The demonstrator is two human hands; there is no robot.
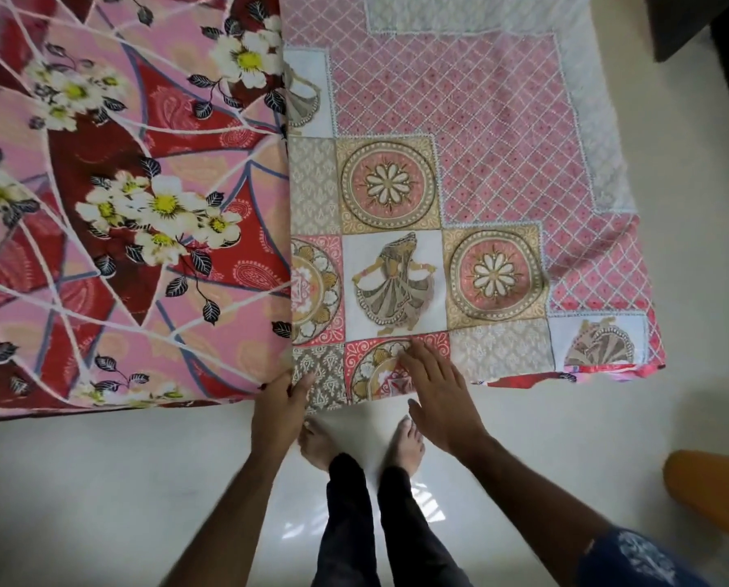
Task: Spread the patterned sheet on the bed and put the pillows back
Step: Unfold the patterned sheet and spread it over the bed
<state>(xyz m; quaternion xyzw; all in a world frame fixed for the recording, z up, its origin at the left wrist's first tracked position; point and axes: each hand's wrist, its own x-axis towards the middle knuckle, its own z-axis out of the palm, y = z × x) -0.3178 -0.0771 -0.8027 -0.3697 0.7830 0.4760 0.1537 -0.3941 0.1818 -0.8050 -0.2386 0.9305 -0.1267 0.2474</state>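
Observation:
The patterned sheet [460, 171], pink lattice bordered by mandala and dancer squares, covers the right part of the bed and hangs over the near edge. Its left edge runs straight up the bed, leaving the pink and red floral bedding [121, 205] bare on the left. My left hand [280, 402] grips the sheet's near left corner at the bed edge. Fingers straight, my right hand [439, 394] rests flat on the hanging border. No pillows are in view.
I stand barefoot on a white tiled floor [100, 480] close to the bed edge. An orange cylindrical object [714, 497] sits on the floor at the right. Dark furniture [693, 23] stands at the top right corner.

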